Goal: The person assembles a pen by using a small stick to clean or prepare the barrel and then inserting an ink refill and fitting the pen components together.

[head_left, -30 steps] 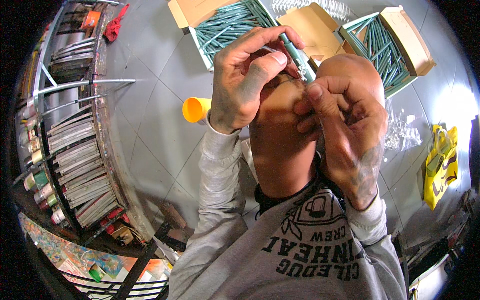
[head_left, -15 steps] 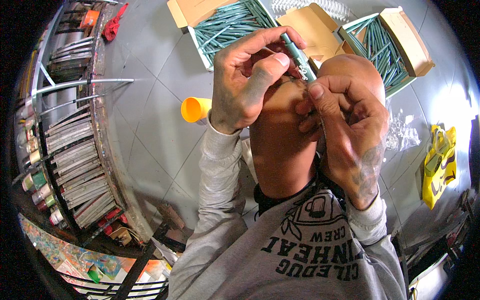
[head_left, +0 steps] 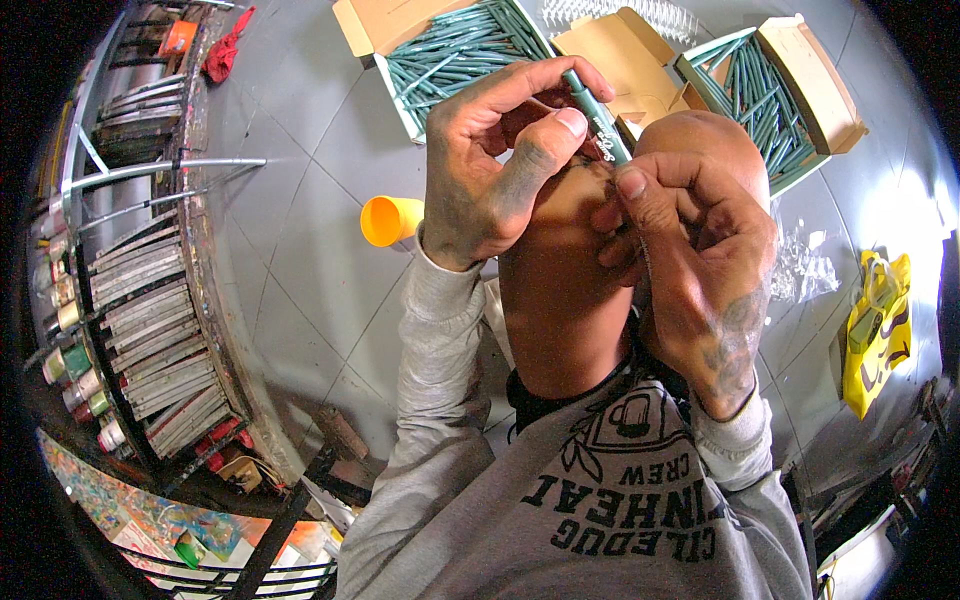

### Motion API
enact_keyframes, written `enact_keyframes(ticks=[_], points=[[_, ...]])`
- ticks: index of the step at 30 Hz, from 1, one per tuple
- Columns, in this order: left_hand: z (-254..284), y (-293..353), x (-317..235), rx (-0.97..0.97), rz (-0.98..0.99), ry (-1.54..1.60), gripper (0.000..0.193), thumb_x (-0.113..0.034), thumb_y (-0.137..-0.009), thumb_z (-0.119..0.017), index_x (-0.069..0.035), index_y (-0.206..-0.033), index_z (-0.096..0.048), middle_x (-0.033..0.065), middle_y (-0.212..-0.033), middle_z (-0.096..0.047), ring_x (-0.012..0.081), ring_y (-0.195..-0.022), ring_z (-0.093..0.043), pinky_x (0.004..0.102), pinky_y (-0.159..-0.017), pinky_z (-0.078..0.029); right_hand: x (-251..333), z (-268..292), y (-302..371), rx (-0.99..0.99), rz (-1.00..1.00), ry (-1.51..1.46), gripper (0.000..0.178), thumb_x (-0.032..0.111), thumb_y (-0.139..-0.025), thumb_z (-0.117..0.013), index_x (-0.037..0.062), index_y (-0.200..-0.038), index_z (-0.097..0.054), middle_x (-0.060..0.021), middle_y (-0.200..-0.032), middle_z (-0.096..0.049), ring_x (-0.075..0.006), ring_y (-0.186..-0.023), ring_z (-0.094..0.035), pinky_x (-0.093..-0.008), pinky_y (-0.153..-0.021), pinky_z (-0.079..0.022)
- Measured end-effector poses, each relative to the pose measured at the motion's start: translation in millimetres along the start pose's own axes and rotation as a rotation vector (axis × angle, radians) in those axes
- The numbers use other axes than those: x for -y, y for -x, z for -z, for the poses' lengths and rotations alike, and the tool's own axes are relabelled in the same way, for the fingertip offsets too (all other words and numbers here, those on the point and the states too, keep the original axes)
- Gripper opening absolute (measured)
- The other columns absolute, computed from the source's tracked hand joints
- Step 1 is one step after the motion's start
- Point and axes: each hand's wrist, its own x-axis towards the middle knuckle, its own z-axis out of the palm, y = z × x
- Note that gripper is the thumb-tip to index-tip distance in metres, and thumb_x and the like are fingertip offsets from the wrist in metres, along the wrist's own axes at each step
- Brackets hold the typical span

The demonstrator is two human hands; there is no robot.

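A slim green pen point(head_left: 602, 122) with white lettering on its side is held slanted above my bare knee point(head_left: 700, 140). At its lower end my right hand point(head_left: 705, 240) pinches it between thumb and forefinger, the other fingers curled beneath. Around the upper end bends the forefinger of my left hand point(head_left: 490, 170), with the thumb close against the barrel. The remaining left fingers are partly hidden behind. Beyond my hands, many similar pens fill an open carton point(head_left: 455, 60), and more lie in a second carton point(head_left: 765, 100) to the right.
A yellow cup point(head_left: 385, 221) lies on its side on the grey tiled floor point(head_left: 320, 250). Crumpled clear plastic point(head_left: 805, 265) and a yellow bag point(head_left: 880, 335) are at right. A rack of stacked frames point(head_left: 165, 340) runs along the left. Rows of clear pieces point(head_left: 620, 15) sit far back.
My left thumb has shifted slightly right, closer to the pen, and the left hand has dipped a little. The right hand keeps its pinch nearly unmoved.
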Motion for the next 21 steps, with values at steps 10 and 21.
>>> enact_keyframes(ticks=[10, 21], points=[[-0.3, -2.4, 4.0, 0.005, -0.052, -0.013, 0.038, -0.019, -0.088, -0.054, 0.006, -0.113, -0.067, 0.0088, -0.098, -0.068, 0.0123, -0.085, -0.061, 0.0254, -0.079, -0.047, -2.6, 1.1, -0.4, -0.003, 0.05, 0.002, 0.017, 0.014, -0.097, -0.066, -0.0028, -0.098, -0.067, -0.0084, -0.077, -0.07, -0.0114, -0.061, -0.065, -0.0217, -0.055, -0.05], [1.7, -3.4, 10.9, 0.005, -0.113, 0.138, 0.027, -0.01, -0.092, -0.057, 0.006, -0.111, -0.067, 0.0068, -0.093, -0.068, 0.0091, -0.076, -0.064, 0.0244, -0.071, -0.054, 0.5, -1.9, 0.8, 0.003, 0.004, -0.09, 0.018, 0.015, -0.097, -0.066, -0.0025, -0.098, -0.067, -0.0083, -0.077, -0.07, -0.0112, -0.06, -0.064, -0.0213, -0.054, -0.05]])
